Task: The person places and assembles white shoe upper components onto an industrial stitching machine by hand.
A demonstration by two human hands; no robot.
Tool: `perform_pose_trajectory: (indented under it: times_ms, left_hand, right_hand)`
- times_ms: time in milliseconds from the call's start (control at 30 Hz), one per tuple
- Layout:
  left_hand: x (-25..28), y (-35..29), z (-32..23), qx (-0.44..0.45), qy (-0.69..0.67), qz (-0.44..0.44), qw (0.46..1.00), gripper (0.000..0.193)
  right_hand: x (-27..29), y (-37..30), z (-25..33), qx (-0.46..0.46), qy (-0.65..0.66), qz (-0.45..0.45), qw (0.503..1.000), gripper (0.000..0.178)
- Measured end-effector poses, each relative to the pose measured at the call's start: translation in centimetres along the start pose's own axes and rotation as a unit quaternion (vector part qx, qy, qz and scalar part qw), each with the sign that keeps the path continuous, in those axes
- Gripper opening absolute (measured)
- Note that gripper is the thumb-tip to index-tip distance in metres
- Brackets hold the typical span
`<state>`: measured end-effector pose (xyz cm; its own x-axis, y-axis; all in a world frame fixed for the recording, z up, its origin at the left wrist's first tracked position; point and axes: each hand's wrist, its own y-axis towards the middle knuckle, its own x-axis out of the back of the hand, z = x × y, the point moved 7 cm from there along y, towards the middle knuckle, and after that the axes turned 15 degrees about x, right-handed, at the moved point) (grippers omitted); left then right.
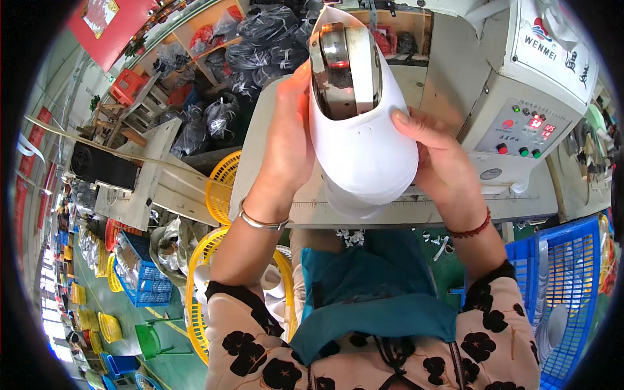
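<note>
A white shoe upper [367, 153] is held up in front of me, its rounded toe end toward me and its opening facing up. Through the opening shows a metal machine head [344, 71] with a shiny roller and a worn plate. My left hand [292, 127] is wrapped along the upper's left side, its fingertips partly hidden behind it. On the other side, my right hand [445, 153] grips the upper, thumb pressed on the edge near the opening and fingers underneath.
A beige control box [526, 123] with lit red digits and buttons stands at right on the pale worktable [266, 188]. Yellow baskets [195, 305] hold white pieces at left; a blue crate [572, 286] stands at right. Black bags [270, 45] fill the shelves behind.
</note>
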<state>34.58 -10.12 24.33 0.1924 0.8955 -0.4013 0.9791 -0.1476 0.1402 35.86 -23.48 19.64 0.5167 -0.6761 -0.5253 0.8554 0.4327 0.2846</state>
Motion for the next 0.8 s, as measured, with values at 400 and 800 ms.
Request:
perform_pose_trajectory:
  times_ms: [400, 800]
  left_hand:
    - [0.9, -1.2, 1.1, -0.01, 0.151, -0.049, 0.987, 0.058]
    - [0.4, -0.8, 0.1, 0.042, 0.228, -0.084, 0.969, 0.058]
  right_hand:
    - [0.1, -1.9, -2.6, 0.076, -0.044, -0.001, 0.996, 0.03]
    - [-1.4, -2.5, -2.8, 0.051, 0.026, 0.042, 0.997, 0.036]
